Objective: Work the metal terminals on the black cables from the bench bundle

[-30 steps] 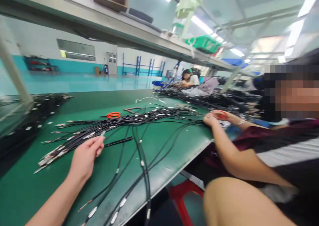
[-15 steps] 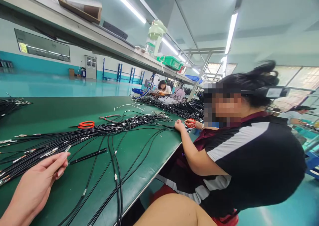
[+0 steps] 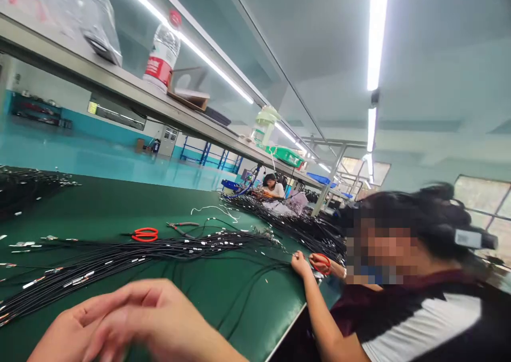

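Note:
At the lower left, my left hand [image 3: 56,332] and my right hand [image 3: 171,319] are together above the green table. My right hand lies partly across my left, its fingers curled down and smeared by motion. Most of my left fingers are hidden, but what shows is bent inward. Whatever sits between the hands cannot be made out. Just beyond them, a bundle of black cables [image 3: 159,248] with white labels stretches across the table. Behind the bundle lie red-handled scissors [image 3: 146,235] and open pliers [image 3: 183,227]. Neither hand touches these tools.
A co-worker's hand [image 3: 301,263] and red-handled scissors [image 3: 321,264] are at the table's right edge. More cables are heaped at the far left [image 3: 27,189] and farther back [image 3: 295,221]. Overhead, a shelf [image 3: 123,88] carries a water bottle [image 3: 160,56] and green basket [image 3: 285,156].
My right hand has come into view from below and joined my left, which earlier pinched a cable end. The camera has tilted up, and my hands now cover where the black pen lay.

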`<act>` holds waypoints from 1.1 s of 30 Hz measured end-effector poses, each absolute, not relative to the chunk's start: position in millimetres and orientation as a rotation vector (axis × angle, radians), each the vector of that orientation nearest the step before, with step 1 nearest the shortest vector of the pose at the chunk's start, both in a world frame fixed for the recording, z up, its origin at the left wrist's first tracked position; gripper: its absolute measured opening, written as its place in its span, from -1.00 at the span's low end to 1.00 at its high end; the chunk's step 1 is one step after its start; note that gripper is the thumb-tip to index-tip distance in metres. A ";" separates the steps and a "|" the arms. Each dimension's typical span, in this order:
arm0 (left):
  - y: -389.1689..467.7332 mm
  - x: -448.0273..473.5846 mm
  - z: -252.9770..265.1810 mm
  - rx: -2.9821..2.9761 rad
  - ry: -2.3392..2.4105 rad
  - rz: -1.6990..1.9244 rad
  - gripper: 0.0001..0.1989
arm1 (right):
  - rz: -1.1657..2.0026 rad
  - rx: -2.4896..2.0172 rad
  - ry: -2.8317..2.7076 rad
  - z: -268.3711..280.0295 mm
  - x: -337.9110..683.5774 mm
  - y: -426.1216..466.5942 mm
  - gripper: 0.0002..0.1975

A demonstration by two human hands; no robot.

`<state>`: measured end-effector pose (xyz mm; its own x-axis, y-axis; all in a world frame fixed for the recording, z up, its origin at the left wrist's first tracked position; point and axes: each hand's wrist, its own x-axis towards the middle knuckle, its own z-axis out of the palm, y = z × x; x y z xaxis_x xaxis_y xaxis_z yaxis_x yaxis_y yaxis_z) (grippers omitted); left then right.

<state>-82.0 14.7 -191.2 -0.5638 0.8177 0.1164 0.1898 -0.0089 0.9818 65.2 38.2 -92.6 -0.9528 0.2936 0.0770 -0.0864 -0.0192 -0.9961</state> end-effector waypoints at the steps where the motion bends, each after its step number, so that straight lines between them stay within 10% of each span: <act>1: 13.2 -79.7 -187.8 1.061 1.719 1.585 -0.61 | 1.903 -0.337 -1.915 -92.8 62.9 50.7 -0.77; 5: 0.8 -68.5 -166.2 1.187 1.638 1.544 -0.67 | 1.326 -0.670 -1.869 -98.3 59.2 101.7 -0.73; 33: 6.3 -60.4 -159.9 1.587 1.882 1.546 -0.85 | 0.983 -0.539 -2.423 -142.6 60.6 103.6 -0.73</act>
<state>-60.4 6.3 -159.9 -0.3848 0.8209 0.4220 0.5733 -0.1457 0.8063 60.6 103.6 -142.6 -0.8136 0.5140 0.2717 0.1794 0.6665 -0.7236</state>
